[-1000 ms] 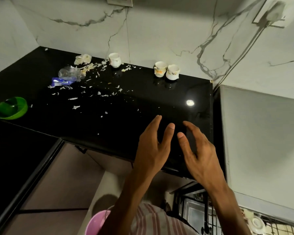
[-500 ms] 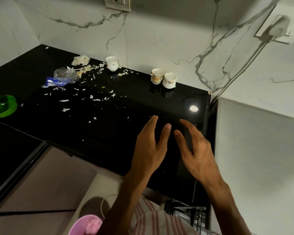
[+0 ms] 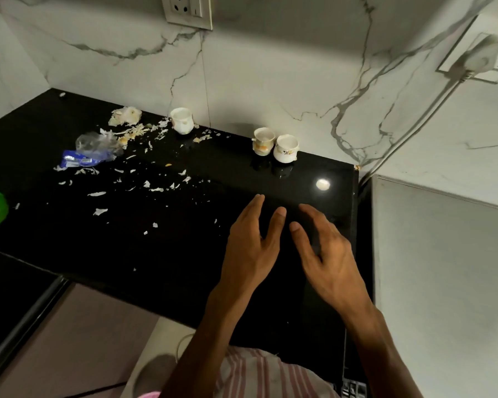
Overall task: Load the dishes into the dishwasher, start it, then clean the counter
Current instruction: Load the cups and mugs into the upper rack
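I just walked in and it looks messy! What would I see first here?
Two open hands, left and right, hover over the near right part of the black counter, holding nothing. Pale scraps lie scattered across its left half, by a crumpled wrapper. Three white cups stand at the back wall: one alone, two together.

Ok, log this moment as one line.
left hand open | right hand open | three cups on counter | scraps uncleaned
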The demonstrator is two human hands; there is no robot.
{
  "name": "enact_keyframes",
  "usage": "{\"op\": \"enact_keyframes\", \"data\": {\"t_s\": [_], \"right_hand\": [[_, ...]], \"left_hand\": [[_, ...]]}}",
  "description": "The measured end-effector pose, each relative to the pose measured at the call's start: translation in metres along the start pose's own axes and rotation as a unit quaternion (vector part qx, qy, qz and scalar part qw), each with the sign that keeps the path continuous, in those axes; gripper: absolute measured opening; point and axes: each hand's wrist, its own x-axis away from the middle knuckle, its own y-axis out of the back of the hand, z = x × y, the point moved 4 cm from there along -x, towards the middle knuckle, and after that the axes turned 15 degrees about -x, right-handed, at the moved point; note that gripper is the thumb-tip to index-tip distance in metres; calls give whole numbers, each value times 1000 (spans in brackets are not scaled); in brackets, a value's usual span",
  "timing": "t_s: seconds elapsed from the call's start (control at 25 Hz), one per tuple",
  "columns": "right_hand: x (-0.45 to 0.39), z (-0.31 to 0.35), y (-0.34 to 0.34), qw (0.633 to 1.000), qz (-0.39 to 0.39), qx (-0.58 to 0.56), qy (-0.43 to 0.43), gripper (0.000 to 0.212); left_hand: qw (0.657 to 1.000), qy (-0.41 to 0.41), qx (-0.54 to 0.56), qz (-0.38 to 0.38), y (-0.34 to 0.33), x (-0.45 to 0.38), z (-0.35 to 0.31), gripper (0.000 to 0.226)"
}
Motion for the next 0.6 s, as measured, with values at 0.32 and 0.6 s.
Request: {"op": "enact_keyframes", "data": {"t_s": [0.32,0.6], "right_hand": [[-45,-4,-32,1000,-1,-9,-16,53],[-92,-21,-58,999,2,13,-51,51]], "left_hand": [[1000,-15,-19,5,18,-51,19,63],[999,-27,-17,11,28,-87,35,60]]}}
